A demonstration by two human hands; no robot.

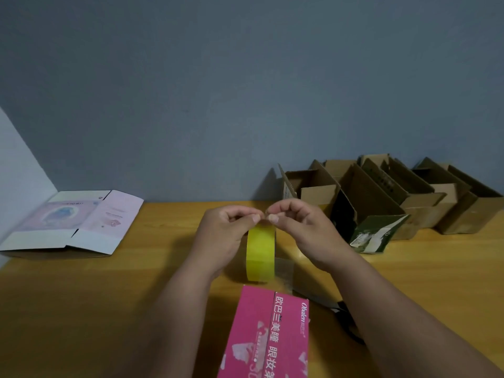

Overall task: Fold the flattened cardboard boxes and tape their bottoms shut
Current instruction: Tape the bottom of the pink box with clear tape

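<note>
While upright — tape roll beneath both pinching hands' grip

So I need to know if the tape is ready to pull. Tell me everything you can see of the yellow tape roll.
The yellow tape roll stands on edge, its glossy yellow-green band facing the camera, above the wooden table just beyond the pink box. The left hand and right hand pinch at its top, seemingly picking at the tape end. No pulled strip shows.

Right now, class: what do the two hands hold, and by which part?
Both hands, left hand and right hand, pinch the top edge of the upright yellow tape roll, fingertips nearly meeting.
</note>
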